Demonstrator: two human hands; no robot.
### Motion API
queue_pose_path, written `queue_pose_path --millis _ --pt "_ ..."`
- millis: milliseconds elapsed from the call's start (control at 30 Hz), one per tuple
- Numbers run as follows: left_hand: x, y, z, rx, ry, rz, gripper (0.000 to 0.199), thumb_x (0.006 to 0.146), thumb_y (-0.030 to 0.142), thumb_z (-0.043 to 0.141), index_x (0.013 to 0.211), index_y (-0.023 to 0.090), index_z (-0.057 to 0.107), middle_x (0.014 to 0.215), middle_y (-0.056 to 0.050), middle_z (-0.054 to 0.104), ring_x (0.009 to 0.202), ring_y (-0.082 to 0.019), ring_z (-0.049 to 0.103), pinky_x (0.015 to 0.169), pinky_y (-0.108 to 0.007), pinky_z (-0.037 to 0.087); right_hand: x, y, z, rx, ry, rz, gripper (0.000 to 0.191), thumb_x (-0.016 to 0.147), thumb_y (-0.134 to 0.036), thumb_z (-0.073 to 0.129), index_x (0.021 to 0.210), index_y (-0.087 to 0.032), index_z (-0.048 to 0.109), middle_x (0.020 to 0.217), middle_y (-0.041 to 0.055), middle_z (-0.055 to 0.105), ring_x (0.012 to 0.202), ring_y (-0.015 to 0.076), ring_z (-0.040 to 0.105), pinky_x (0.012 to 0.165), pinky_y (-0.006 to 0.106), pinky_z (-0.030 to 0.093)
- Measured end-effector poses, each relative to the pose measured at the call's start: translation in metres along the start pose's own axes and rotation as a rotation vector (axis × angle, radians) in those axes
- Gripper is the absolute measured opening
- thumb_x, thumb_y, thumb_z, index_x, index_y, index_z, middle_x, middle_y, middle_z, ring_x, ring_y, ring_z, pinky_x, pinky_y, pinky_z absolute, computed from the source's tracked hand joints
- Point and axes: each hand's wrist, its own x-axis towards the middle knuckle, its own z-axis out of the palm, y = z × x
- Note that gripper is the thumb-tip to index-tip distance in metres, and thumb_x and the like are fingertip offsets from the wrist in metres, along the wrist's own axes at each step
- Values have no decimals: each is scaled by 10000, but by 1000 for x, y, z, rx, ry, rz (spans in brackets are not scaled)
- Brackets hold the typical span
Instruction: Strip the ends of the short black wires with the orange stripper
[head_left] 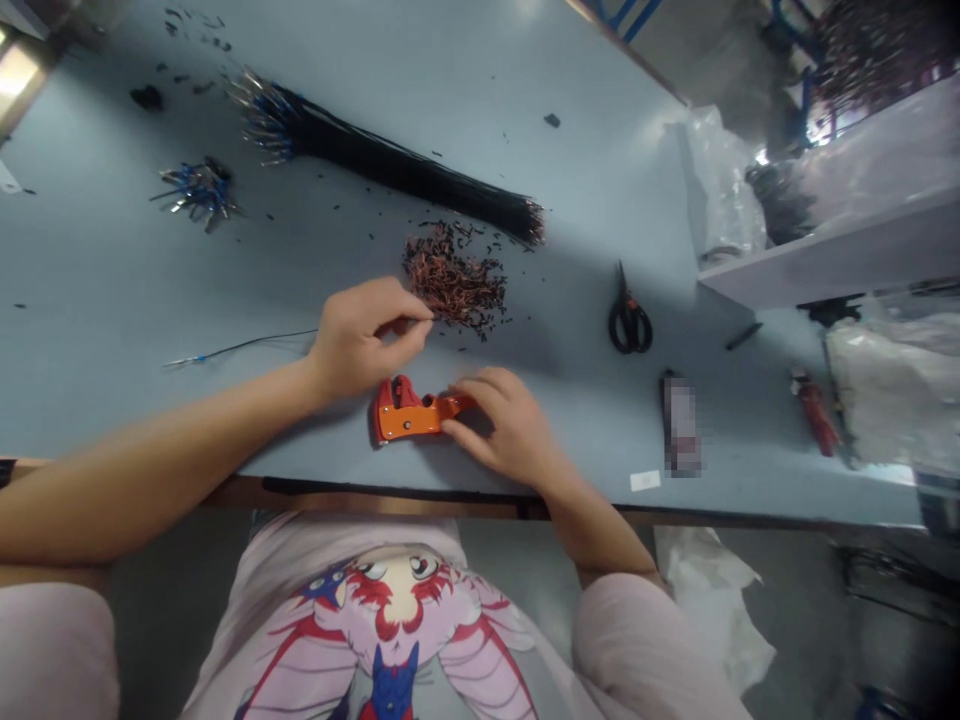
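Thumb and fingers of my left hand (367, 335) pinch the end of a thin black wire (262, 342). The wire runs back under that hand to a blue-sleeved metal terminal on the table at the left. My right hand (510, 425) is closed around the handles of an orange and red wire stripper (411, 415), whose head points left. Just beyond my left fingertips lies a heap of copper strands and black insulation scraps (454, 280). Farther back, a long bundle of black wires (405, 165) lies slantwise, with terminals at its left end and bare copper at its right.
A small pile of blue-sleeved terminal wires (199, 190) lies at the left. Black-handled scissors (630, 320), a partly blurred phone-like object (681, 425) and a white label (645, 481) lie to the right. A shelf (825, 245) with plastic bags borders the table's right side.
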Motion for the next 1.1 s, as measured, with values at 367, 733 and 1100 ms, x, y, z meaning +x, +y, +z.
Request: queue_pose_path --millis 367,733,1100 --pt "-18 19 5 87 -375 322 259 928 296 458 740 190 603 623 20 545 555 -96 473 505 -249 279 1 9 7 -112 361 -127 145 884 -104 545 972 -205 602 860 66 660 861 210 626 911 444 502" --pt "-6 21 -8 108 -286 374 184 827 191 483 668 187 576 549 24 550 485 -99 446 469 -263 255 4 39 1 -292 430 -10 137 922 -147 448 859 -196 559 815 73 630 874 228 584 852 415 466" --pt "-6 12 -12 199 -224 251 123 839 287 523 803 265 639 568 38 573 512 -104 516 493 -273 310 5 50 6 -165 297 171 189 901 -156 476 899 -218 654 846 77 665 890 259 597 837 445 499"
